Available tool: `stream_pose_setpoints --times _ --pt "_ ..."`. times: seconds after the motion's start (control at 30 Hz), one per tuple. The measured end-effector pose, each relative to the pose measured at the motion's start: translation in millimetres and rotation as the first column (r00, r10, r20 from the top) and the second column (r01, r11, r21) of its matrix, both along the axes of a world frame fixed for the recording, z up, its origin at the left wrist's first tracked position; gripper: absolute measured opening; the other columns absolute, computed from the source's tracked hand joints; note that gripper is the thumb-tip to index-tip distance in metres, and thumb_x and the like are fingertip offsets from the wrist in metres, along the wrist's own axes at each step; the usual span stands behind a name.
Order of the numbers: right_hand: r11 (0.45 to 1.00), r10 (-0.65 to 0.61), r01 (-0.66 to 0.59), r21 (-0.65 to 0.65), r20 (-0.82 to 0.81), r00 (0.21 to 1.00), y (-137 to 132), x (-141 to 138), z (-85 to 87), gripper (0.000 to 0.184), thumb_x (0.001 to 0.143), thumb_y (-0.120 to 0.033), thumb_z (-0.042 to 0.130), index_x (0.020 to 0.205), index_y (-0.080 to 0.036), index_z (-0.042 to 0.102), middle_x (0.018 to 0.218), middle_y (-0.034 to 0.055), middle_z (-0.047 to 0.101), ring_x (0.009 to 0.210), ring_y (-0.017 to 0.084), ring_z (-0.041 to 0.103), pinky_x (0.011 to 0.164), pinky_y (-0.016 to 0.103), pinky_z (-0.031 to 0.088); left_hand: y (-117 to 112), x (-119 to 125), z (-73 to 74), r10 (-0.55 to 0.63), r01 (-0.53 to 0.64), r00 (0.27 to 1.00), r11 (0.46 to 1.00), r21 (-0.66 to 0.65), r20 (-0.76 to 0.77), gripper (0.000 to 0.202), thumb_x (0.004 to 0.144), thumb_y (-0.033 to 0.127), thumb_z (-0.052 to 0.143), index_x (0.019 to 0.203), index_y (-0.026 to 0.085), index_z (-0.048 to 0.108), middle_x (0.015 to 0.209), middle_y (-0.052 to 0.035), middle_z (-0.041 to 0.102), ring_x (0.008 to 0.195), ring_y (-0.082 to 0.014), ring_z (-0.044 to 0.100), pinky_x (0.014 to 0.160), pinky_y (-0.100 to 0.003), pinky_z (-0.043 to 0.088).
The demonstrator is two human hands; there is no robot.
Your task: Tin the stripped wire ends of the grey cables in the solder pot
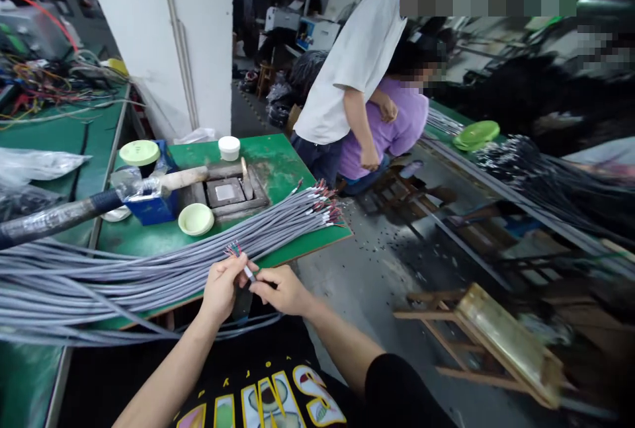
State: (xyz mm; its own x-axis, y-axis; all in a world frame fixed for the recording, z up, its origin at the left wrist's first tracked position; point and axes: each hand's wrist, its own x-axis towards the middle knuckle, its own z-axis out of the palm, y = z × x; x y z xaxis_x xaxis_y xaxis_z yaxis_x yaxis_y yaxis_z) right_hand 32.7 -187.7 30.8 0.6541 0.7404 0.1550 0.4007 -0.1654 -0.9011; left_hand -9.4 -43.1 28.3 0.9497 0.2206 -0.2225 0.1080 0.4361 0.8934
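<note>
My left hand [222, 286] is closed around the end of a grey cable [235, 251] whose coloured inner wires fan out above my fingers. My right hand [280, 289] pinches one thin wire [249, 273] of that cable, right beside the left hand. Both hands are at the front edge of the green table [278, 163]. A large bundle of grey cables [163, 256] lies across the table from the left, its stripped ends [325, 206] pointing right.
On the table are a metal block fixture [225, 191], a blue box [149, 206], a white jar [229, 147] and pale green lids [196, 219]. Two people [357, 84] are at a bench on the right. A wooden stool [489, 342] lies tipped on the floor.
</note>
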Motion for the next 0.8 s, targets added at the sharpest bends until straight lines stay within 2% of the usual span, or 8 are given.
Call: stream_pose_setpoints --times 0.17,0.3,0.4,0.47,0.5,0.67,0.73,0.8 --pt "0.997 0.072 -0.07 -0.046 0.035 0.997 -23 -2 5.5 0.031 0.086 -0.034 0.055 0.06 -0.017 0.058 0.053 -0.0015 0.06 0.049 0.008 0.053 0.052 0.018 0.039 -1 -1 10.6 -0.139 0.139 0.99 0.989 -0.051 -0.015 0.053 0.074 0.06 0.061 0.055 0.011 0.067 0.049 -0.0054 0.057 0.046 -0.0092 0.047 0.047 -0.022 0.037" --pt "0.952 -0.183 0.153 -0.265 -0.09 0.979 -82 6 -7.8 0.032 0.088 -0.037 0.048 0.066 -0.018 0.061 0.061 0.0019 0.067 0.056 0.011 0.06 0.058 0.02 0.044 26 -3 16.5 -0.092 0.076 0.993 0.976 0.204 0.07 0.049 0.08 0.058 0.056 0.078 0.012 0.074 0.072 -0.0093 0.07 0.057 -0.0131 0.056 0.053 -0.025 0.044" --pt "0.73 -0.401 0.256 -0.633 -0.094 0.911 -130 12 -33.4 0.038 0.09 -0.037 0.042 0.061 -0.018 0.058 0.058 0.0036 0.066 0.051 0.013 0.059 0.056 0.023 0.044 46 -3 16.5 -0.09 -0.01 0.984 0.833 0.553 0.154 0.032 0.082 0.045 0.062 0.081 0.015 0.074 0.081 -0.0075 0.072 0.07 -0.0159 0.061 0.065 -0.027 0.048" --pt "0.5 -0.438 0.322 -0.804 0.085 0.895 -148 12 -49.3 0.036 0.086 -0.036 0.051 0.055 -0.018 0.056 0.054 0.004 0.063 0.055 0.015 0.06 0.055 0.023 0.042 46 0 12.2 -0.189 -0.035 0.961 0.645 0.763 0.204 0.025 0.084 0.039 0.06 0.081 0.017 0.073 0.083 -0.0067 0.072 0.077 -0.0175 0.062 0.073 -0.03 0.048" --pt "0.466 -0.41 0.328 -0.822 0.128 0.903 -150 10 -54.9 0.035 0.085 -0.036 0.053 0.055 -0.018 0.056 0.053 0.0039 0.063 0.056 0.016 0.061 0.055 0.024 0.041 42 2 8.5 -0.25 -0.053 0.945 0.524 0.85 0.213 0.023 0.086 0.036 0.059 0.085 0.018 0.073 0.085 -0.0068 0.071 0.079 -0.0184 0.062 0.076 -0.031 0.047" --pt "0.845 -0.219 0.035 -0.533 -0.286 0.933 -110 -4 -57.4 0.027 0.086 -0.038 0.051 0.076 -0.016 0.064 0.061 0.0018 0.066 0.052 0.013 0.061 0.053 0.022 0.044 10 17 -17.0 -0.354 -0.117 0.931 -0.072 0.99 0.085 0.019 0.085 0.025 0.059 0.099 0.016 0.068 0.089 -0.0108 0.065 0.087 -0.0251 0.056 0.072 -0.036 0.043" --pt "0.924 -0.114 -0.078 -0.375 -0.464 0.879 -85 -7 -53.1 0.025 0.085 -0.037 0.054 0.082 -0.014 0.065 0.065 0.0021 0.067 0.052 0.012 0.062 0.053 0.021 0.045 3 23 -23.8 -0.337 -0.14 0.938 -0.15 0.979 0.082 0.015 0.086 0.022 0.055 0.093 0.016 0.067 0.084 -0.0106 0.062 0.085 -0.0252 0.054 0.07 -0.036 0.042" --pt "0.967 0.003 -0.149 -0.205 -0.577 0.817 -63 -6 -49.0 0.027 0.083 -0.038 0.055 0.089 -0.013 0.064 0.068 0.0024 0.067 0.051 0.01 0.062 0.054 0.021 0.046 3 27 -25.9 -0.329 -0.182 0.935 -0.127 0.975 0.132 0.014 0.087 0.02 0.052 0.088 0.016 0.066 0.08 -0.0092 0.06 0.082 -0.0236 0.053 0.07 -0.035 0.042"
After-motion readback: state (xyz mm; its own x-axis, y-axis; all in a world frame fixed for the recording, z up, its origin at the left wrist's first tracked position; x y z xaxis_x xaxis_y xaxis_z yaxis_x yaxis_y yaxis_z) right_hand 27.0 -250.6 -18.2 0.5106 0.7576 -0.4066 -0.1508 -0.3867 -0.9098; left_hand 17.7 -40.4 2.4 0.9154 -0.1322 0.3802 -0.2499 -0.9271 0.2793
